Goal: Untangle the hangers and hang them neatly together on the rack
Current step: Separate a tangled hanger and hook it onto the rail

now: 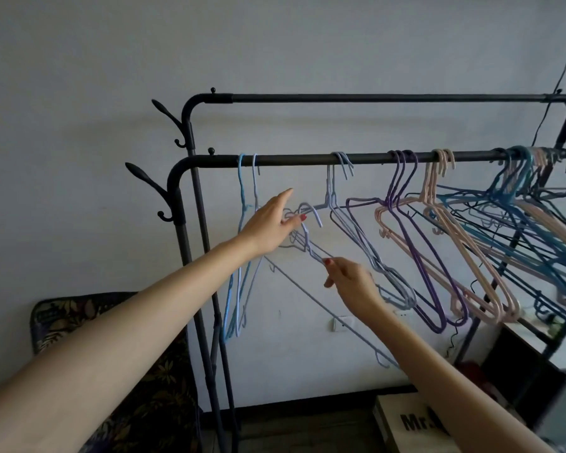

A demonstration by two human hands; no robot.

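Left hand (270,223) pinches loose lavender hanger (311,248) near hook; right hand (350,279), at 4 o'clock, pinches its shoulder wire. Risk: hook re-snags grey hangers (366,243) at 3 o'clock, dragging them off rail (291,159).

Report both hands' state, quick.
Left hand: thumb and fingers pinch the loose grey hanger near its hook.
Right hand: fingers pinch the same hanger's shoulder wire.

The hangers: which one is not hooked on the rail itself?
The pale lilac hanger between both hands: its hook catches another hanger's shoulder, while the others hook on the rail.
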